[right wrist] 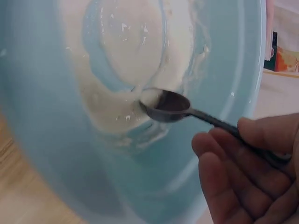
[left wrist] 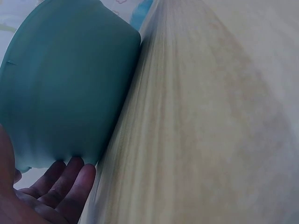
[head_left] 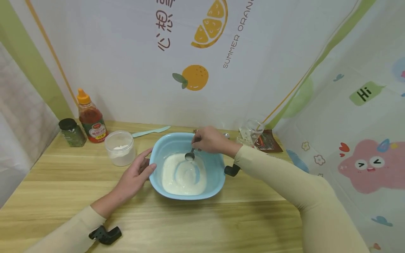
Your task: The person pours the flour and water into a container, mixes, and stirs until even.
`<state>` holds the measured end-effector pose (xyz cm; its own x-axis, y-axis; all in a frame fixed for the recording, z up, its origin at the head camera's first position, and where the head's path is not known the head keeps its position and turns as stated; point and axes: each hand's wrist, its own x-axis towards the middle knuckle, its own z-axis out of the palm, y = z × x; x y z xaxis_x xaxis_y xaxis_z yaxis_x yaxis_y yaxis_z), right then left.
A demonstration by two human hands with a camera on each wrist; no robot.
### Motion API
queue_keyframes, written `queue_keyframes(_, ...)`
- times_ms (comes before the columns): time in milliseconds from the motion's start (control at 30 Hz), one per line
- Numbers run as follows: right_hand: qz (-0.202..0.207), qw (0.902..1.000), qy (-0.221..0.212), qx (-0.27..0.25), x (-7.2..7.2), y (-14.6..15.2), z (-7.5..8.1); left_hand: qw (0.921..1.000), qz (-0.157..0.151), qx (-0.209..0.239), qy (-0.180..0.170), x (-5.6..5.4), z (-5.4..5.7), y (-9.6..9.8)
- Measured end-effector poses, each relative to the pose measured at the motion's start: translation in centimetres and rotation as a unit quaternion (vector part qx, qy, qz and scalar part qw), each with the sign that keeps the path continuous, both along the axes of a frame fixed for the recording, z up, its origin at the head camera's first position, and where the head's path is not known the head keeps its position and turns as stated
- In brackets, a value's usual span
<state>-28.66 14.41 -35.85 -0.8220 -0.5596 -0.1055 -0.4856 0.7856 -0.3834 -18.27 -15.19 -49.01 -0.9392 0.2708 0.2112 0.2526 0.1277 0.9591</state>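
Observation:
A light-blue plastic basin (head_left: 187, 196) stands on the wooden table with a runny white batter (head_left: 185, 177) spread over its bottom. My left hand (head_left: 134, 175) holds the basin's left side, thumb at the rim and fingers against the outer wall; the left wrist view shows those fingertips (left wrist: 84, 179) touching the wall. Over the far right part of the basin, my right hand (head_left: 210, 140) pinches the handle of a dark measuring spoon (right wrist: 170, 106). The spoon's bowl dips at the batter's edge and has some white batter in it. A bare curved track runs through the batter.
Left of the basin stand a clear tub (head_left: 120, 149) of white powder, a red sauce bottle (head_left: 92, 119) and a black-lidded jar (head_left: 72, 133). A pale-blue plastic knife (head_left: 152, 131) lies behind. At back right are a clear cup (head_left: 252, 130) and a dark packet (head_left: 269, 141).

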Motion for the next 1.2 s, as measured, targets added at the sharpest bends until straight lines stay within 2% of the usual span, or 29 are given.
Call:
queue_keyframes(133, 0.003, 0.9995, 0.032, 0.006, 0.0, -0.5, -0.2, 1.0000, 0.001, 0.000, 0.005, 0.0, 0.1, 0.0)
queue_keyframes(267, 0.032, 0.9990, 0.032, 0.006, 0.1, -1.5, -0.6, 1.0000, 0.002, -0.003, 0.001, 0.1, 0.1, 0.0)
queue_keyframes(467, 0.105, 0.9931, -0.038, -0.035, 1.7, -1.8, -0.8, 1.0000, 0.000, -0.003, -0.002, 0.0, 0.0, 0.1)
queue_keyframes(633, 0.181, 0.9781, -0.088, -0.051, 2.8, -0.7, -0.7, 1.0000, 0.003, -0.006, -0.003, -0.1, 0.0, 0.1)
queue_keyframes(733, 0.204, 0.9708, -0.119, -0.040, 2.7, 0.2, -0.4, 1.0000, 0.004, -0.007, -0.003, -0.1, 0.1, -0.1)
queue_keyframes(833, 0.189, 0.9717, -0.139, -0.025, 2.3, 1.2, 0.0, 1.0000, 0.004, -0.006, -0.001, -0.1, 0.1, -0.2)
queue_keyframes(1000, 0.140, 0.9848, -0.102, 0.012, 1.3, 2.2, 0.6, 1.0000, 0.003, -0.002, -0.002, -0.1, 0.0, -0.2)
queue_keyframes(1100, 0.117, 0.9884, -0.095, 0.019, 0.9, 2.3, 0.8, 1.0000, 0.000, 0.003, -0.004, -0.1, 0.0, -0.1)
queue_keyframes(1200, 0.130, 0.9851, -0.112, 0.011, 1.1, 2.0, 0.9, 1.0000, -0.001, 0.002, -0.005, -0.1, 0.0, -0.1)
